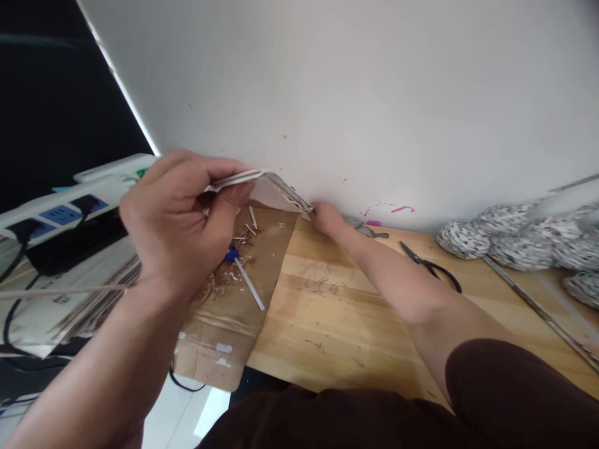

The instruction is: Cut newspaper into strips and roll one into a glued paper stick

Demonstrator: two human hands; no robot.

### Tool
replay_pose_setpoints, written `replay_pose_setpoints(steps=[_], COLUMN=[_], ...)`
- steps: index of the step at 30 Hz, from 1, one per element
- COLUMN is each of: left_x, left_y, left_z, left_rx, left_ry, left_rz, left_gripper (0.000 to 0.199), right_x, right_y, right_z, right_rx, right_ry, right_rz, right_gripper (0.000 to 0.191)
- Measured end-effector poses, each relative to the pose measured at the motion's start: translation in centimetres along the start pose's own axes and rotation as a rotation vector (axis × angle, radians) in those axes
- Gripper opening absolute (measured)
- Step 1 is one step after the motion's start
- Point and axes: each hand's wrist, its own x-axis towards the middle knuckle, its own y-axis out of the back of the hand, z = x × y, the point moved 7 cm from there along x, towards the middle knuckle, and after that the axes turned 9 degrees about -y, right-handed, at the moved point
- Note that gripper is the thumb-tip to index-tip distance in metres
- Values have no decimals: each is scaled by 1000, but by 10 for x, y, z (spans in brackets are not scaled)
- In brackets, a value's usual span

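My left hand [180, 215] is raised on the left, its thumb and fingers pinching one edge of a folded stack of paper sheets [276, 187]. The stack bends in the middle and slopes down to the right. At its far end, close to the wall, my right hand [326, 218] is closed on the other edge; its fingers are partly hidden. Beneath the paper, a cardboard sheet [262, 249] carries a translucent stick [250, 285] with a blue part [231, 253], among small scraps and shavings.
Black-handled scissors [430, 262] lie on the wooden table [327, 324], with a grey tool [372, 231] by the wall. Speckled twisted bundles [510, 234] and a long thin rod [538, 305] are at right. A power strip [60, 215] and stacked newspapers [88, 293] stand left.
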Motion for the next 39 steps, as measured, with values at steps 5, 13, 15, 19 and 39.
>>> replay_pose_setpoints(steps=[5, 13, 15, 19, 39], left_x=[14, 3, -3, -16, -36], left_y=[-24, -36, -37, -40, -35], left_z=[-10, -21, -27, -31, -30], left_rx=[-6, -107, -120, -101, -14], left_ry=[-49, -78, -52, -40, 12], left_rz=[-19, 66, 70, 31, 80], left_gripper=[36, 14, 11, 14, 21], right_x=[7, 3, 7, 15, -11], right_y=[8, -3, -10, -16, 9], right_z=[19, 16, 13, 4, -20], right_rx=[-31, -52, -36, 6, 40], right_ry=[-107, -120, -105, -70, -25], right_rz=[51, 76, 64, 76, 100], right_gripper=[37, 32, 35, 31, 37])
